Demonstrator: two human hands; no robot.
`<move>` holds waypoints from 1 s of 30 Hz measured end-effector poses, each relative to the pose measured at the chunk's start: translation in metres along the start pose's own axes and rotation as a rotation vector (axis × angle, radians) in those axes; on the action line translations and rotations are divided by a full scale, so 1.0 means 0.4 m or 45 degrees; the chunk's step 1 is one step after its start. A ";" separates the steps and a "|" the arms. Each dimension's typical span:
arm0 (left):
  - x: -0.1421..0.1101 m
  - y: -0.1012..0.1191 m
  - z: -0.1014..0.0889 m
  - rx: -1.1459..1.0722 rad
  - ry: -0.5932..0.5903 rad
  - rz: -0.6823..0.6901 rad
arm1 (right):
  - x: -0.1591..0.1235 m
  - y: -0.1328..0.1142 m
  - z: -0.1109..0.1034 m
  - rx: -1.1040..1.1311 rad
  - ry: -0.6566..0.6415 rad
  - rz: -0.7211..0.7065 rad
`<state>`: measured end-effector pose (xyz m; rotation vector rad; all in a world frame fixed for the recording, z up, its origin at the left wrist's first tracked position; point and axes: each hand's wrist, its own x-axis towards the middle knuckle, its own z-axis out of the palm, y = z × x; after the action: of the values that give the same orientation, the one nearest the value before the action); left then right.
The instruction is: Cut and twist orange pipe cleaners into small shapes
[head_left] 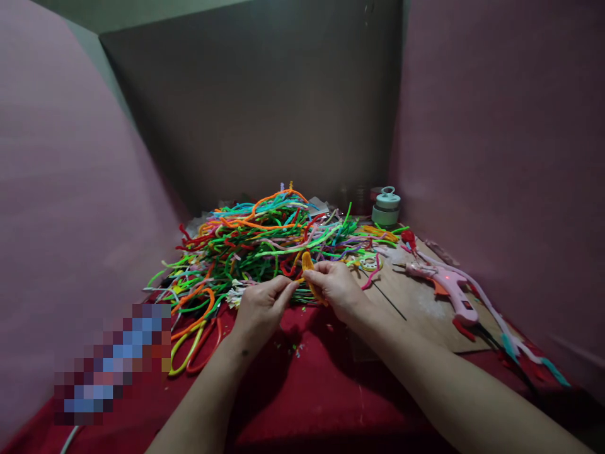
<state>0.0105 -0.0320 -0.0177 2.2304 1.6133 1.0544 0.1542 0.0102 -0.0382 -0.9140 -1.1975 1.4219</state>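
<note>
My right hand (336, 289) pinches a folded yellow-orange pipe cleaner (307, 261), which stands up above the thumb and fingertips. My left hand (265, 304), also closed in a pinch, grips the thin end of the same pipe cleaner just to the left. Both hands are nearly touching, above the front edge of a large pile of multicoloured pipe cleaners (265, 236). What lies inside the fingers is partly hidden.
A pink hot glue gun (447, 284) with its red light on lies on a brown board (420, 325) at right. Behind stands a pale green lidded container (386, 208). Yellow and red loops lie at left on the red cloth (293, 391). Pink panels flank both sides.
</note>
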 end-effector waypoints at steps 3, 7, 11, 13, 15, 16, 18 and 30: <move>-0.008 0.012 0.010 0.119 0.190 0.131 | -0.007 -0.003 0.010 -0.005 0.070 -0.026; 0.003 0.016 -0.003 -0.452 0.409 -0.209 | -0.013 -0.010 0.016 0.149 0.063 -0.041; 0.023 -0.008 0.000 -1.136 0.392 -0.584 | -0.004 -0.015 0.007 0.443 0.039 0.019; 0.026 -0.009 0.019 -1.258 0.097 -0.660 | -0.001 -0.016 0.004 0.556 0.040 0.054; 0.025 0.002 0.043 -1.362 -0.145 -0.605 | -0.002 -0.014 0.007 0.621 0.017 0.095; 0.024 0.010 0.053 -1.409 -0.205 -0.565 | -0.003 -0.012 0.009 0.633 0.000 0.097; 0.021 0.023 0.068 -1.455 -0.232 -0.514 | -0.007 -0.006 0.015 0.618 -0.047 0.065; 0.008 0.043 0.086 -1.362 -0.352 -0.583 | -0.021 -0.013 0.018 0.282 0.115 -0.037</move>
<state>0.0458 -0.0276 -0.0322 1.1622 0.9723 1.0393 0.1501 0.0004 -0.0322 -0.7948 -0.9610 1.4414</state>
